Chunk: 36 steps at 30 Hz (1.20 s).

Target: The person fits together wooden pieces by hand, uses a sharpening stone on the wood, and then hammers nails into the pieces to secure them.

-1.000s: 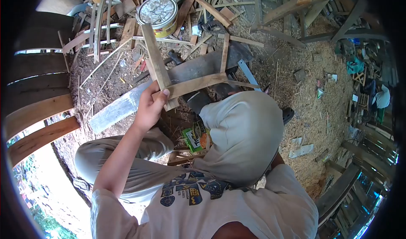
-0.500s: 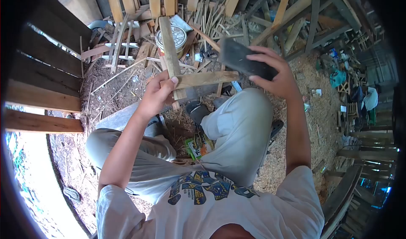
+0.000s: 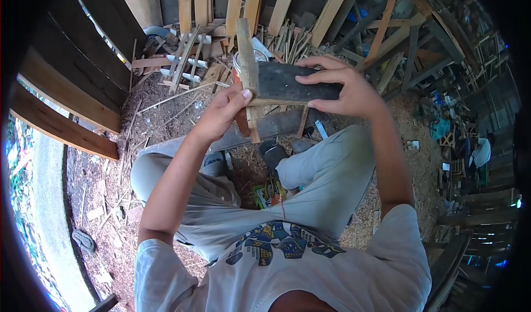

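Observation:
My left hand [image 3: 228, 106] is closed around the corner of a wooden frame [image 3: 248, 49], its thumb pressed on the joint where two wood strips meet. One strip points away from me; the other runs right, mostly behind the lower edge of a dark rectangular block [image 3: 283, 79]. That block lies in the angle between the strips, its left end against the upright one. Gripping the block's right end is my right hand [image 3: 342, 88], fingers on top and thumb below. Short legs of the frame hang under the joint and farther right.
Behind the frame stands a metal can [image 3: 259, 55], partly hidden. Scrap sticks [image 3: 290, 38] litter the ground beyond it. A dark plank [image 3: 232, 138] lies across in front of my legs. Slatted boards [image 3: 77, 110] rise on the left, and a green packet [image 3: 263, 197] lies between my legs.
My right hand has brought the dark block left and down into the frame's corner. My left hand still grips the joint. The whole view has shifted a little.

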Motion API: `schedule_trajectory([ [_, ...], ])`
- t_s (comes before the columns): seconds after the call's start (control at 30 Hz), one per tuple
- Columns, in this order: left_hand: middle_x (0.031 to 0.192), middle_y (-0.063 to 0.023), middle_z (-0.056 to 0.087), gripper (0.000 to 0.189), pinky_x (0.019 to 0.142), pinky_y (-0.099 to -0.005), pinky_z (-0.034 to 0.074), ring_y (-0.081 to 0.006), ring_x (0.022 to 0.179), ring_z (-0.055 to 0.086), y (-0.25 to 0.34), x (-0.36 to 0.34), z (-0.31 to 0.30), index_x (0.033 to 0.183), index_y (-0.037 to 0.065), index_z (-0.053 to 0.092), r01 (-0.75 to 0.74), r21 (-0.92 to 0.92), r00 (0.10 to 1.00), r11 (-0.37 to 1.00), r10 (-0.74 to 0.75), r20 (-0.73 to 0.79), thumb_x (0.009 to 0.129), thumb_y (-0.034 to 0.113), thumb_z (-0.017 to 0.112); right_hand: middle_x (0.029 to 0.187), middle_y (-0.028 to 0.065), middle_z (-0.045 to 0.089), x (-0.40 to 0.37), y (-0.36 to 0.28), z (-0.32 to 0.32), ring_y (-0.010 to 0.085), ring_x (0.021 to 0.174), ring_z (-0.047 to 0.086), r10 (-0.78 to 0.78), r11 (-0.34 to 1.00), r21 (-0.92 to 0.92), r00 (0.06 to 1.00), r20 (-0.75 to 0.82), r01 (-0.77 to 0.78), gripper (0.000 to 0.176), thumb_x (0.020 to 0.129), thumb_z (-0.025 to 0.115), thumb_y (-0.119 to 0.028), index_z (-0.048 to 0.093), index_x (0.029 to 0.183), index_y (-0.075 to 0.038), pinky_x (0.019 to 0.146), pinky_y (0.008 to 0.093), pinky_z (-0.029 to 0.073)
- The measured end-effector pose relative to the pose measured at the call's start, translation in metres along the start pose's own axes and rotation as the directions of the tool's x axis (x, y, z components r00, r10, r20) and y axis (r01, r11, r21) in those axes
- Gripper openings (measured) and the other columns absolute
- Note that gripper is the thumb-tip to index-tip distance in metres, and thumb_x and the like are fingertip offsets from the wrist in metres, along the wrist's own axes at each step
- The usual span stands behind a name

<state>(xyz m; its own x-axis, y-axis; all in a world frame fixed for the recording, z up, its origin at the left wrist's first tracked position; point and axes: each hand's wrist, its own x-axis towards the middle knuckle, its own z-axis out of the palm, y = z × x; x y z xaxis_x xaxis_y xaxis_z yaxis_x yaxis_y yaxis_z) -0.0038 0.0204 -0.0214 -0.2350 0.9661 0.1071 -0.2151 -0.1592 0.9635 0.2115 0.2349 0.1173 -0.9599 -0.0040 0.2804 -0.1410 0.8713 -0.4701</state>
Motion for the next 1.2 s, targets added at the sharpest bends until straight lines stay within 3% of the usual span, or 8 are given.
schedule_trajectory([
  [0.2, 0.094, 0.0013, 0.065, 0.052, 0.082, -0.0283, 0.047, -0.0097, 0.088, 0.057, -0.001, 0.001, 0.008, 0.125, 0.002, 0.062, -0.054, -0.131, 0.988, 0.99, 0.034, -0.152, 0.105, 0.05, 0.056, 0.139, 0.0126, 0.064, 0.023, -0.005, 0.004, 0.0309, 0.128, 0.059, -0.025, 0.998, -0.054, 0.999, 0.033, 0.026, 0.052, 0.07, 0.086, -0.01, 0.077, 0.122, -0.012, 0.11, 0.0408, 0.045],
  [0.57, 0.074, 0.0038, 0.049, 0.052, 0.073, -0.0312, 0.043, -0.013, 0.071, 0.05, 0.006, 0.01, -0.007, 0.105, 0.011, 0.062, -0.005, -0.298, 0.996, 0.955, -0.021, -0.085, 0.104, 0.061, 0.05, 0.138, 0.0114, 0.066, 0.07, 0.01, -0.011, 0.0261, 0.127, 0.061, 0.016, 1.0, 0.013, 0.967, 0.253, -0.02, 0.048, 0.08, 0.089, -0.032, 0.077, 0.125, -0.019, 0.109, 0.0413, 0.046],
  [0.7, 0.102, -0.0025, 0.064, 0.063, 0.072, -0.0305, 0.046, -0.0137, 0.074, 0.053, -0.001, 0.014, -0.018, 0.128, 0.01, 0.058, -0.035, -0.361, 0.999, 0.932, 0.029, -0.022, 0.103, 0.066, 0.047, 0.138, 0.0138, 0.066, 0.079, 0.011, -0.011, 0.0274, 0.126, 0.062, 0.027, 0.998, 0.048, 0.963, 0.267, -0.042, 0.049, 0.08, 0.089, -0.033, 0.077, 0.126, -0.021, 0.107, 0.0416, 0.047],
  [0.83, 0.102, -0.0025, 0.064, 0.061, 0.071, -0.0304, 0.046, -0.0138, 0.075, 0.053, 0.003, 0.01, -0.014, 0.128, 0.01, 0.058, -0.053, -0.349, 0.998, 0.936, 0.039, -0.047, 0.104, 0.065, 0.046, 0.137, 0.014, 0.067, 0.083, 0.009, -0.008, 0.0274, 0.126, 0.062, 0.036, 0.998, 0.034, 0.961, 0.273, -0.047, 0.05, 0.079, 0.09, -0.034, 0.077, 0.125, -0.021, 0.107, 0.041, 0.047],
  [0.9, 0.072, 0.0046, 0.044, 0.051, 0.071, -0.0291, 0.044, -0.0124, 0.069, 0.049, 0.006, 0.008, -0.006, 0.105, 0.012, 0.059, -0.067, -0.358, 0.991, 0.931, 0.021, -0.132, 0.105, 0.062, 0.049, 0.137, 0.011, 0.065, 0.08, 0.003, -0.006, 0.0261, 0.129, 0.059, 0.061, 0.997, 0.022, 0.96, 0.274, -0.07, 0.046, 0.081, 0.088, -0.021, 0.077, 0.125, -0.014, 0.113, 0.0398, 0.044],
  [1.0, 0.102, -0.0027, 0.064, 0.063, 0.071, -0.0303, 0.046, -0.0137, 0.076, 0.052, -0.005, 0.008, -0.016, 0.127, 0.01, 0.058, -0.053, -0.378, 0.997, 0.924, 0.027, -0.073, 0.103, 0.066, 0.043, 0.137, 0.0111, 0.066, 0.079, -0.002, -0.005, 0.0259, 0.129, 0.06, 0.038, 0.999, -0.007, 0.965, 0.26, -0.038, 0.045, 0.08, 0.087, -0.018, 0.077, 0.124, -0.013, 0.113, 0.0391, 0.044],
  [1.17, 0.103, -0.0015, 0.064, 0.065, 0.073, -0.0304, 0.045, -0.0131, 0.075, 0.051, -0.012, 0.007, -0.019, 0.127, 0.011, 0.058, -0.012, -0.365, 0.999, 0.931, -0.007, -0.05, 0.103, 0.069, 0.041, 0.135, 0.0106, 0.067, 0.079, 0.004, 0.001, 0.0256, 0.127, 0.061, 0.028, 0.999, 0.025, 0.969, 0.246, -0.036, 0.045, 0.08, 0.087, -0.019, 0.077, 0.123, -0.013, 0.114, 0.039, 0.043],
  [1.2, 0.088, 0.0011, 0.054, 0.059, 0.073, -0.0301, 0.045, -0.013, 0.073, 0.049, -0.006, 0.005, -0.012, 0.115, 0.011, 0.059, -0.029, -0.361, 0.996, 0.932, -0.003, -0.087, 0.103, 0.067, 0.044, 0.134, 0.0105, 0.067, 0.078, 0.004, 0.002, 0.0256, 0.127, 0.061, 0.024, 1.0, 0.007, 0.968, 0.249, -0.026, 0.045, 0.08, 0.087, -0.019, 0.077, 0.123, -0.013, 0.114, 0.0393, 0.043],
])
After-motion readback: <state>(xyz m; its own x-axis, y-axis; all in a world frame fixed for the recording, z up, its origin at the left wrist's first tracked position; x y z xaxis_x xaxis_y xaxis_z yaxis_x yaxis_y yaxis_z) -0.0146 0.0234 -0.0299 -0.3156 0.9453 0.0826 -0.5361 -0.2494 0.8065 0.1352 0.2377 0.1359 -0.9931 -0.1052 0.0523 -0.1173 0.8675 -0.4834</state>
